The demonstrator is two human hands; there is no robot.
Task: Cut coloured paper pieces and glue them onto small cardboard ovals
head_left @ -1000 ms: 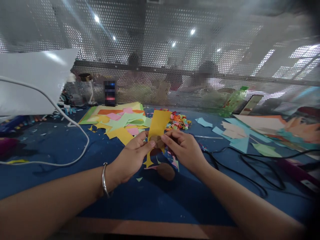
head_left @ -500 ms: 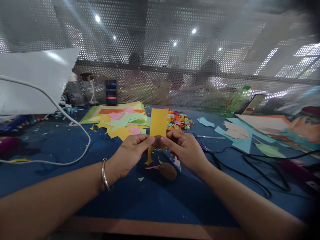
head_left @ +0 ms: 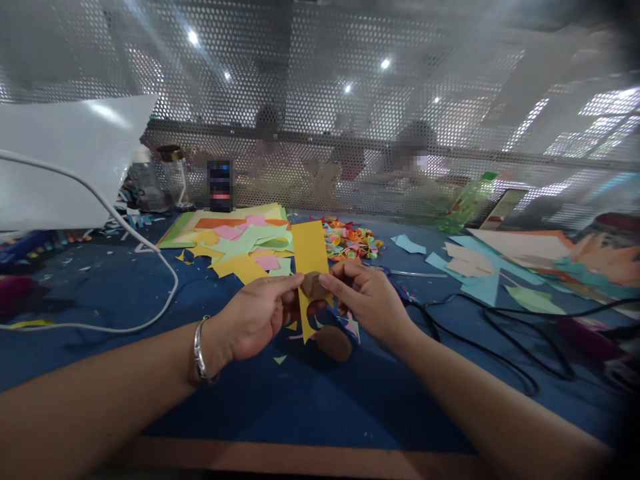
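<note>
Between my two hands a strip of yellow paper (head_left: 310, 247) stands up, tilted slightly left, with a cut-away lower edge. A small brown disc (head_left: 314, 285) lies against its lower part. My left hand (head_left: 263, 303) pinches the strip's left edge beside the disc, with some fingers behind. My right hand (head_left: 367, 293) is closed, its thumb pressed on the disc's right side and fingers behind the paper. Below them, a second brown disc (head_left: 334, 343) rests on the blue table (head_left: 270, 407), near small paper scraps.
Coloured paper pieces (head_left: 240, 250) lie behind my left hand. A pile of small curled paper bits (head_left: 353, 240) is behind the strip. Black cables (head_left: 500, 347) run at right, a white cable (head_left: 173, 267) at left. A green bottle (head_left: 473, 200) stands by the perforated panel (head_left: 320, 80).
The yellow strip has tilted left and its lower tail hangs further down. My left hand has shifted its fingers along the strip's left edge. The right hand keeps its pinch.
</note>
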